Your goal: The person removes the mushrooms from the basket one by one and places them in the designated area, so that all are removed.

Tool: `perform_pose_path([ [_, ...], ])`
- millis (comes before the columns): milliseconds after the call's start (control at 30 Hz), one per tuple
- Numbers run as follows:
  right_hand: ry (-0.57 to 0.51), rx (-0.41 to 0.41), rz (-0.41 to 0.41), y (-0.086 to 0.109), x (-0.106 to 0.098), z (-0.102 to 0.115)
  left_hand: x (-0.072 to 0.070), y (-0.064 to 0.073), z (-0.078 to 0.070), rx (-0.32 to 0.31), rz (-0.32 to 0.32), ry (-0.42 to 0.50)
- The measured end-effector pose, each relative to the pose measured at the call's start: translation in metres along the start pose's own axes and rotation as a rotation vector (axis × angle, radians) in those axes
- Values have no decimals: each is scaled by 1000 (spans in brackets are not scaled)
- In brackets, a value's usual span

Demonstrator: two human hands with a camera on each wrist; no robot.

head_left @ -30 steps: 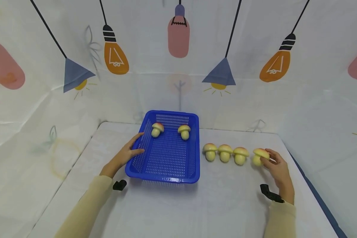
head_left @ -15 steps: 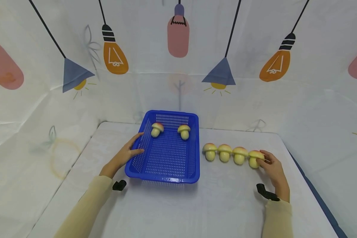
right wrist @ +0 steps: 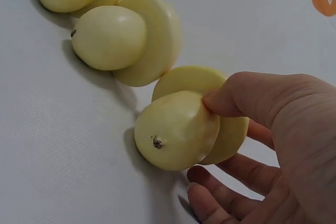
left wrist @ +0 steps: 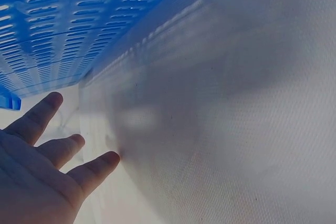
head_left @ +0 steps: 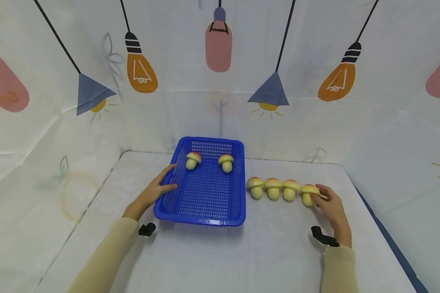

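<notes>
My right hand (head_left: 331,204) pinches a yellow mushroom (head_left: 309,195) with a red-tinged cap, the rightmost of a row. In the right wrist view the thumb (right wrist: 231,95) presses where its cap meets the stem. The mushrooms (head_left: 254,187) to its left stand close together beside the basket. My left hand (head_left: 152,190) rests at the left side of the blue plastic basket (head_left: 199,222), thumb and forefinger over its rim. Its other fingers (left wrist: 94,172) stretch out straight below the basket's side in the left wrist view. Two similar mushrooms (head_left: 226,163) lie inside the basket's far end.
The white-covered table (head_left: 205,260) carries the basket and the row. A white backdrop (head_left: 190,110) printed with lamps and bulbs rises behind the table. Black straps (head_left: 324,237) sit at both wrists.
My right hand has moved left with the pinched mushroom, which came up against the row. The row has shifted slightly toward the basket. My left hand has stayed at the basket.
</notes>
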State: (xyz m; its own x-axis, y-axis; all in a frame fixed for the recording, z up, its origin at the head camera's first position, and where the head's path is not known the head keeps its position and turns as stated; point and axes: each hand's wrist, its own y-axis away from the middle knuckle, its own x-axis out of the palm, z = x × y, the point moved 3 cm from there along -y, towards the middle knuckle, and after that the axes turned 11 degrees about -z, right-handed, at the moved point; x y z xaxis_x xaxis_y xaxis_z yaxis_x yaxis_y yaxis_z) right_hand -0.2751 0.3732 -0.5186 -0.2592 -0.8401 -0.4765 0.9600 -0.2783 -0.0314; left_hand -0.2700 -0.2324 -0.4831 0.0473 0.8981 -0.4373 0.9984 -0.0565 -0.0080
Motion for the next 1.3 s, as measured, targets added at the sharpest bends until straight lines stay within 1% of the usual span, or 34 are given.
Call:
perform_pose_path([
  [100,-8,-2,3,0,2,0,0,1,1,-4,-2,-1],
  [333,32,16,9,-2,8,0,-1,0,0,4,2,-10],
  [567,-8,-2,35,-2,12,6,-1,2,1,-3,-8,-14],
  [733,-57,-8,50,-1,13,8,-1,2,1,0,-4,-10],
  [800,-67,-4,47,-1,14,8,-1,1,1,-1,-3,-9],
  [1133,-41,28,37,-1,17,13,0,1,2,-6,-4,-7],
  [1300,-41,43,65,0,16,13,0,0,1,-4,-3,-12],
])
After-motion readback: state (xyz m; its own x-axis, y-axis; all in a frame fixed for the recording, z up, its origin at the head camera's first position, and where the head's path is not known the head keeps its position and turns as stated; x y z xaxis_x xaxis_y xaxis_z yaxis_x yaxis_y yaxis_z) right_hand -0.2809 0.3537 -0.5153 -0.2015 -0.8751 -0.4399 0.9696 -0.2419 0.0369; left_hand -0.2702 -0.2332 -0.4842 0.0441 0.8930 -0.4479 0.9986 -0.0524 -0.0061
